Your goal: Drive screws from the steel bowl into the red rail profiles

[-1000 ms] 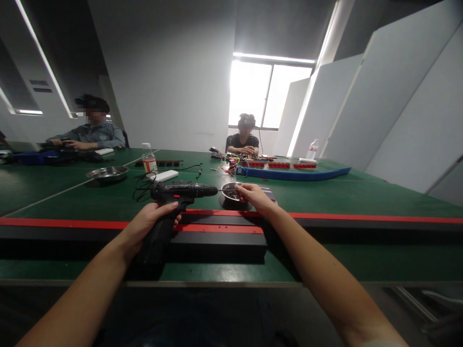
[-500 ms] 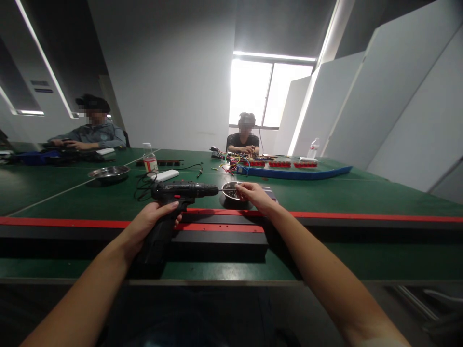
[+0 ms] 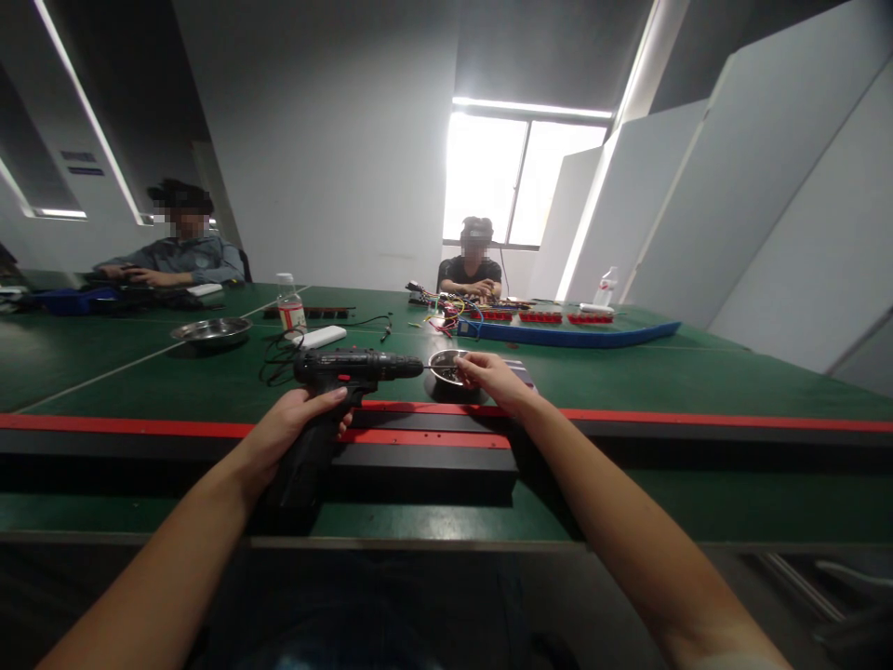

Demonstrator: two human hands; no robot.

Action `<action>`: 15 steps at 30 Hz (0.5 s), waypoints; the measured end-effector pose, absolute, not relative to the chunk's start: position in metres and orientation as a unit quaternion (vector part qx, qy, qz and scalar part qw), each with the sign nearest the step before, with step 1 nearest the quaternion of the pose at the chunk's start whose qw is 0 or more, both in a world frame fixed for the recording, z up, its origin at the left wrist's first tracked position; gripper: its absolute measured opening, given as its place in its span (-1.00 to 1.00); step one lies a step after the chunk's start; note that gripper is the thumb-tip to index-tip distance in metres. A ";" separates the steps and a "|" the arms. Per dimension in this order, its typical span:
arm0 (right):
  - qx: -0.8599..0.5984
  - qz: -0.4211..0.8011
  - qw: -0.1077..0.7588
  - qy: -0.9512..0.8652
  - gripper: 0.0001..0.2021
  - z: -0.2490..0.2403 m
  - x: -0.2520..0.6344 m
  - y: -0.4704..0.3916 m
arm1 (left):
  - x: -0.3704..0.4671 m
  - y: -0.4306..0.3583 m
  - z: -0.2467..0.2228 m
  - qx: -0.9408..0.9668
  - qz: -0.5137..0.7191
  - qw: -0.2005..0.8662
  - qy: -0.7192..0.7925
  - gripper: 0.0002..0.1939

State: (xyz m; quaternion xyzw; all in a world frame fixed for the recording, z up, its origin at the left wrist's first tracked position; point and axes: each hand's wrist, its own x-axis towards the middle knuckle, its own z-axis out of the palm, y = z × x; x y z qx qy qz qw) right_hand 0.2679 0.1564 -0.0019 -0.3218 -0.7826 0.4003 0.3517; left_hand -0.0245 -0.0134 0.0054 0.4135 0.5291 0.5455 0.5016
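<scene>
My left hand (image 3: 307,414) is wrapped round the grip of a black cordless drill (image 3: 363,366), which lies level and points right. A thin bit (image 3: 436,367) extends from its chuck. At the bit's tip, the fingers of my right hand (image 3: 481,374) are pinched together; what is between them is too small to make out. Behind and below the fingertips stands a shiny metal bowl (image 3: 439,383) with small dark pieces inside. Under both hands lie a short black and red bar (image 3: 425,475) and a long black and red bar (image 3: 662,423).
On the green table (image 3: 698,381) are a metal dish (image 3: 209,333), a bottle (image 3: 290,307), a white power bank (image 3: 321,337), coloured wires (image 3: 446,312) and a long blue strip (image 3: 572,333). Two people sit across the table, one at left (image 3: 188,256), one at centre (image 3: 474,270).
</scene>
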 end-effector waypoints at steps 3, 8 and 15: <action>-0.321 0.406 0.353 -0.779 -0.58 -0.002 0.266 0.157 | -0.022 -0.015 0.006 0.417 0.546 0.495 0.532 -0.67; -0.398 0.312 0.383 -0.773 -0.61 -0.010 0.266 0.168 | -0.027 -0.014 0.009 0.404 0.553 0.472 0.555 -0.63; -0.480 0.112 0.327 -0.807 -0.87 -0.023 0.267 0.178 | -0.077 -0.018 0.051 0.457 0.472 0.384 0.649 -0.55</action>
